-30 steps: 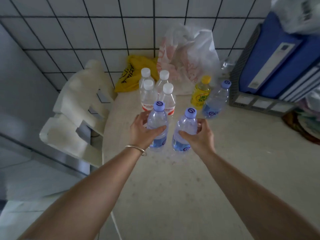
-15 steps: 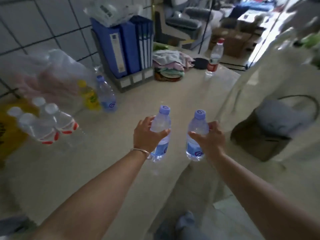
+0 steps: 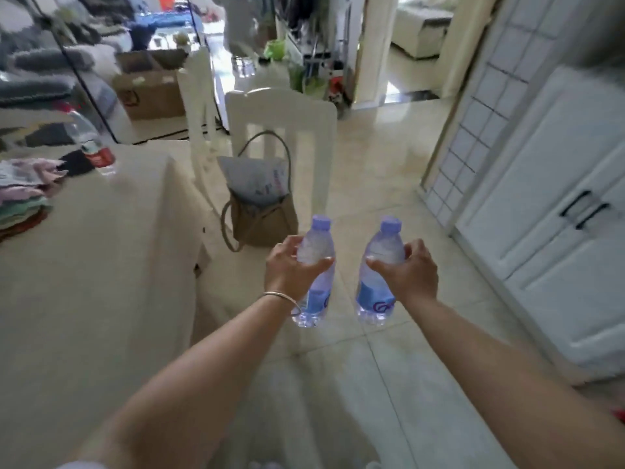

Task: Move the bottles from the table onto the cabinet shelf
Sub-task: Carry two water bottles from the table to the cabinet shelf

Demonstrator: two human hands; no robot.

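Left grip: wraps left bottle at its upper body
Right grip: wraps right bottle likewise
Handling: probably light, thin-walled (squeezable); hold mid-body

A single wide-angle view from the person's head looks forward and down over both forearms, which reach from the bottom edge toward the middle. The left hand and right hand sit close to the lens, near frame centre, above the tiled floor. The tabletop fills the area left of the hands; a white chair stands beyond them, and the white cabinet rises to their right. Straight lines bend toward the edges, and the picture is blurred.
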